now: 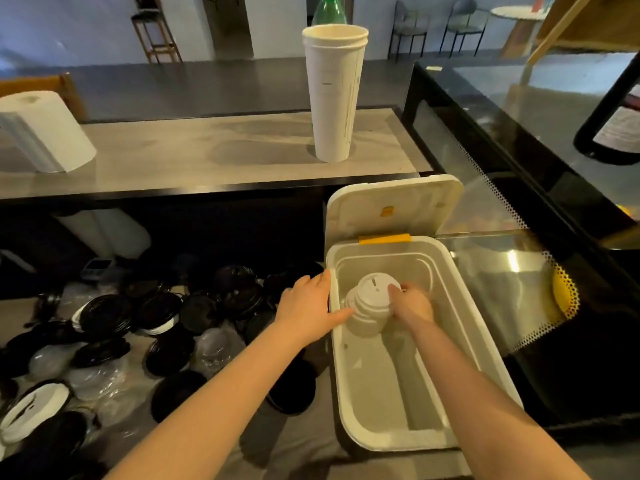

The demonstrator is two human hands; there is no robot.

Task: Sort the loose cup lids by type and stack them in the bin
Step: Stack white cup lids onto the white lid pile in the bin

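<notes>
A white plastic bin (464, 327) stands open at lower right, its hinged lid (394, 209) tipped up behind it. Inside, a stack of white cup lids (369, 303) leans near the far left corner. My right hand (410, 303) grips the stack from the right side. My left hand (308, 306) reaches over the bin's left wall, fingers spread, its thumb touching the stack's left edge. Left of the bin lies a loose pile of black lids (166, 313) mixed with clear lids (214, 344) and a white-faced one (31, 407).
A tall stack of white paper cups (334, 95) stands on the raised counter shelf, with a paper towel roll (45, 133) at its left end. A glass display case (519, 188) borders the bin on the right. More paper rolls (107, 230) lie under the shelf.
</notes>
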